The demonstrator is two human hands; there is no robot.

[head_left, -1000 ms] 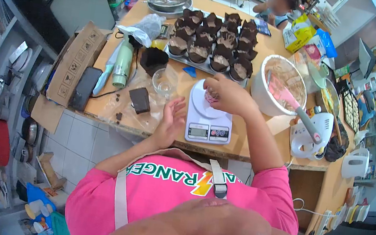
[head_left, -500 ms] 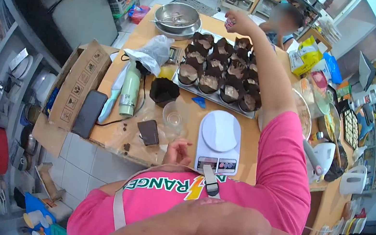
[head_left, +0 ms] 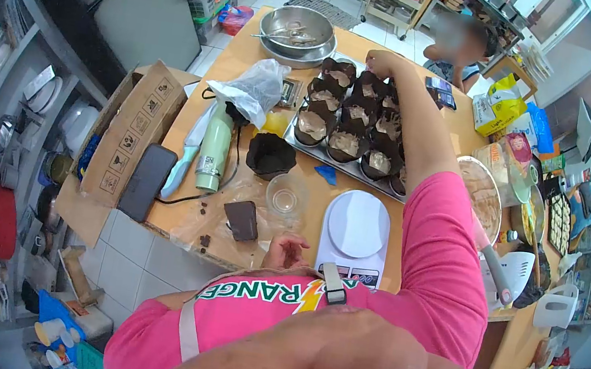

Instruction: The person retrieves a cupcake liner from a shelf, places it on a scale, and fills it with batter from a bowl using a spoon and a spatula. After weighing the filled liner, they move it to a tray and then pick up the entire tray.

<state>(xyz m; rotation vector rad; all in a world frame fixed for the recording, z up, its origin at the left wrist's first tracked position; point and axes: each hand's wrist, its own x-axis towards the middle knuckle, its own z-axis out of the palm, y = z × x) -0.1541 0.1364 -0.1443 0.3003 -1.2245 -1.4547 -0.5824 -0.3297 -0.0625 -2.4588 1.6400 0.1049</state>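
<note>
Dark paper cups point(head_left: 344, 143) with light brown filling stand in rows on a metal tray point(head_left: 329, 161). My right hand point(head_left: 384, 63) is at the tray's far end, over the back cups; its fingers are mostly hidden. My left hand point(head_left: 287, 250) rests near the table's front edge with curled fingers apart, holding nothing. It is just left of the white kitchen scale point(head_left: 356, 228). A clear plastic cup point(head_left: 286, 195), an unfilled dark paper cup point(head_left: 271, 156) and a dark brown block point(head_left: 240, 220) lie ahead of it.
Metal bowls point(head_left: 297, 30) stand at the back left. A green bottle point(head_left: 214, 149), a phone point(head_left: 146, 183) and a cardboard box point(head_left: 136, 134) are left. A large bowl of batter point(head_left: 478, 200) is on the right. Another person point(head_left: 462, 50) sits beyond the table.
My right hand has come down from above the tray to its back cups, and the small item once seen in it is hidden. The view has shifted slightly. My left hand looks much the same.
</note>
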